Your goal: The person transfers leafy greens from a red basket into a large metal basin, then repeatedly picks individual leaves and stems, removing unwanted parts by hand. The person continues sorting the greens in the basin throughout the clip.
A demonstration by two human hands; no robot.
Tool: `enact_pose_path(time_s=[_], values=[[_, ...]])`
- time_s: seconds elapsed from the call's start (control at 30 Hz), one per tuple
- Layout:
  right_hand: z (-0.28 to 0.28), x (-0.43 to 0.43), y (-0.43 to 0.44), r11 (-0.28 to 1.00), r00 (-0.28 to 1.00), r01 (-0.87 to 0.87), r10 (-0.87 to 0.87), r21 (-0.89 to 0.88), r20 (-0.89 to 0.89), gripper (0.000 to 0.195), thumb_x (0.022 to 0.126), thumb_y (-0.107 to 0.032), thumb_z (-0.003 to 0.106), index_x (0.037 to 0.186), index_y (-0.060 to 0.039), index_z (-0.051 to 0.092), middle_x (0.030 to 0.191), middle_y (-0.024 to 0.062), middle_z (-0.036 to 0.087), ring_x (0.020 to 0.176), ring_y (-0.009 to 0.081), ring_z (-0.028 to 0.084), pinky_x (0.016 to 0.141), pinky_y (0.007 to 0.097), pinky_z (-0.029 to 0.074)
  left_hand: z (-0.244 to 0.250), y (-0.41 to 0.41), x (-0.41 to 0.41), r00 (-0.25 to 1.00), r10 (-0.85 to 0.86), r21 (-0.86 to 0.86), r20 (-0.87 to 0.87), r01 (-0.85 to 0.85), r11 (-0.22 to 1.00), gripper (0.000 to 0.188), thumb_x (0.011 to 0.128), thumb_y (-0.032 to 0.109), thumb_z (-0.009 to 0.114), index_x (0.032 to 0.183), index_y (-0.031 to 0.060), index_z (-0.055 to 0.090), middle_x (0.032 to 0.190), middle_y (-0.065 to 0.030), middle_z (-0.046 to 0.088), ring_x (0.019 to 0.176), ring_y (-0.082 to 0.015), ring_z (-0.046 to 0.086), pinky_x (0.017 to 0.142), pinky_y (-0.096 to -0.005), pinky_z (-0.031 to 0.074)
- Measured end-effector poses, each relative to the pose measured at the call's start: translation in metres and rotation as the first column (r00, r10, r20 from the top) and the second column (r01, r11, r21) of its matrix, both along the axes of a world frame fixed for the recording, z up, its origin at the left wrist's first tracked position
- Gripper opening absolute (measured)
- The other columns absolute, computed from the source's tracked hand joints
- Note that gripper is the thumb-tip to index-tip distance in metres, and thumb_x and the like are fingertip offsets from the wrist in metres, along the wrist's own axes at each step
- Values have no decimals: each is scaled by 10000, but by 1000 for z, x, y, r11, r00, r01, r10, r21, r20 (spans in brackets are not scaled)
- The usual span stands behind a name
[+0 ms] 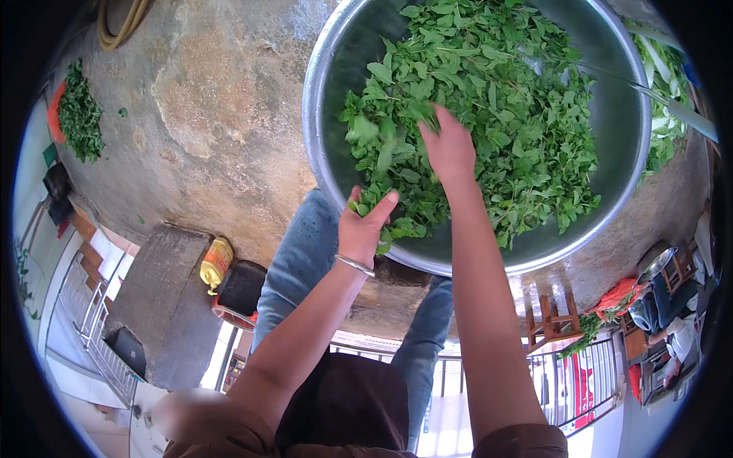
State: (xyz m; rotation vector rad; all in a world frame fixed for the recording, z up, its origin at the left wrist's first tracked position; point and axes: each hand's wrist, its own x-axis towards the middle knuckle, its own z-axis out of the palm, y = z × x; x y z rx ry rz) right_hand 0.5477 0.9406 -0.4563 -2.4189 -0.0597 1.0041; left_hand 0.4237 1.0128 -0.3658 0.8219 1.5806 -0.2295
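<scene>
A large round metal basin (312,114) stands before me, filled with water and a heap of leafy green herbs (515,126) that look like mint. At the basin's near left rim, my left hand (363,226), with a metal bangle on its wrist, holds a small bunch of herb sprigs (369,197) between thumb and fingers. Over the left middle of the heap, my right hand (449,143) grips a few sprigs (425,115) at its fingertips; they are slightly blurred. Some blurred leaves lie between the two hands.
Water runs from a hose (690,119) at the right over the basin. Long-stemmed greens (661,109) lie beyond that rim. A yellow bottle (216,265), a wooden stool (552,323), greens in an orange bag (57,114) and a coiled hose (120,28) surround me. A person (678,343) sits far right.
</scene>
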Motion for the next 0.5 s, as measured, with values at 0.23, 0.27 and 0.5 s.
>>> enact_pose_path(time_s=[0.23, 0.27, 0.5], values=[[-53, 41, 50, 886, 930, -365, 331, -285, -160, 224, 785, -297, 554, 922, -129, 614, 939, 102, 631, 849, 294, 612, 714, 403, 491, 2, 13, 5, 997, -63, -121, 34, 67, 990, 454, 733, 162, 720, 1117, -5, 546, 725, 27, 540, 623, -48, 463, 558, -191, 384], [-44, 39, 49, 890, 926, -374, 344, -262, -154, 230, 778, -307, 555, 906, -127, 620, 919, 103, 636, 845, 294, 614, 713, 401, 492, 2, 17, 4, 999, -17, -115, 47, 22, 993, 441, 737, 159, 716, 1112, -3, 549, 723, 28, 539, 620, -48, 461, 559, -193, 383], [80, -19, -35, 944, 917, -45, 169, 327, -361, 277, 700, -314, 580, 846, -80, 592, 728, 143, 598, 673, 316, 584, 600, 384, 455, 15, 22, 16, 989, 130, -327, 74, -99, 940, 298, 750, 209, 702, 975, 37, 609, 721, 23, 541, 605, -77, 461, 539, -221, 405]])
